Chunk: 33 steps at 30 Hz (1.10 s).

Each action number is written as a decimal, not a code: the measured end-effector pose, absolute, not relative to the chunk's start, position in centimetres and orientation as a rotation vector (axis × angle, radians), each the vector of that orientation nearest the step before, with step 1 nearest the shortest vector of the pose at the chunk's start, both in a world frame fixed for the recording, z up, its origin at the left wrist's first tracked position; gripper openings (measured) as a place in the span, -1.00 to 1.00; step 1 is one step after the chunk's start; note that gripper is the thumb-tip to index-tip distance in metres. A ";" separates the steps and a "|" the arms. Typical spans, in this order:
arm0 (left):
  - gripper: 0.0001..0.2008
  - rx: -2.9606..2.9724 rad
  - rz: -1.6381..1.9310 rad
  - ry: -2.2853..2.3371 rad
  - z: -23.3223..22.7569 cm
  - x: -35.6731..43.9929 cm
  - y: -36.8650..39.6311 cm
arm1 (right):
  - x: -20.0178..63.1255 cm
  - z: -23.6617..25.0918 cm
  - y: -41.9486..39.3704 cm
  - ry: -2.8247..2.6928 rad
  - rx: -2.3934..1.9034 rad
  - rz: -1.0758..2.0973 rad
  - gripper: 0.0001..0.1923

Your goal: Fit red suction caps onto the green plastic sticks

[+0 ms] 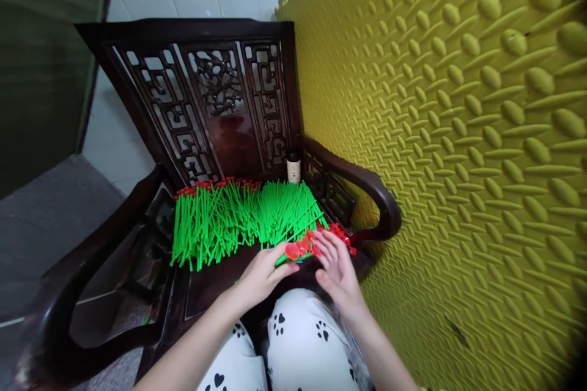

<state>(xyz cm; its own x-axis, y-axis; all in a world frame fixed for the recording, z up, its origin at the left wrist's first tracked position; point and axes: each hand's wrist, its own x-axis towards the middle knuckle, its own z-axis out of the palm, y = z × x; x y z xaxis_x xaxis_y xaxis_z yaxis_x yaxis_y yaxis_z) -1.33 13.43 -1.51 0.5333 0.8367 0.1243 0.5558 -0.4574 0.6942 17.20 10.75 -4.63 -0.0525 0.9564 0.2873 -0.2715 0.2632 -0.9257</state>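
Left grip (265, 271) is closed around a small bunch of red-cupped green sticks (292, 251), thumb below and fingers above; I cannot tell how many it holds. My left forearm slants up and to the right from the bottom edge, with the wrist nearly straight. The right grip (338, 267) is loose, its fingers spread and pointing up and left, thumb held apart, palm turned toward the bunch. Its fingertips are right by the red cups, and I cannot tell whether they touch.

Both hands are above my knees, in white trousers (298, 339) printed with black paw marks, at the front of a dark carved wooden armchair (233, 146). On its seat (206, 290), just beyond my hands, lie two heaps: the left heap (206, 226) has its red ends toward the backrest; the right heap (285, 211) fans out behind the held bunch. A black-lidded pale tumbler (293, 170) stands upright behind the right heap. A yellow foam mat (458, 134) rises along the right side.
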 end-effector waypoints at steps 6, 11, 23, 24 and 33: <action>-0.63 1.888 0.798 0.960 -1.6 -1.3 13.0 | 13.8 -2.8 11.7 -1.257 -0.784 1.185 -0.20; -0.58 1.786 0.831 0.936 -2.7 -1.3 13.5 | 12.9 -1.6 12.5 -1.333 -0.831 1.100 -0.74; -0.68 1.678 0.830 1.077 -1.7 -4.2 14.0 | 12.9 2.1 14.1 -1.274 -0.600 1.224 -0.79; -0.70 1.665 0.816 1.081 -1.5 -5.0 13.9 | 12.9 2.5 14.5 -1.213 -0.575 1.226 -0.78; -0.71 1.474 0.774 1.049 -2.7 -9.3 10.1 | 12.6 4.7 18.2 -0.943 -0.540 1.335 -0.69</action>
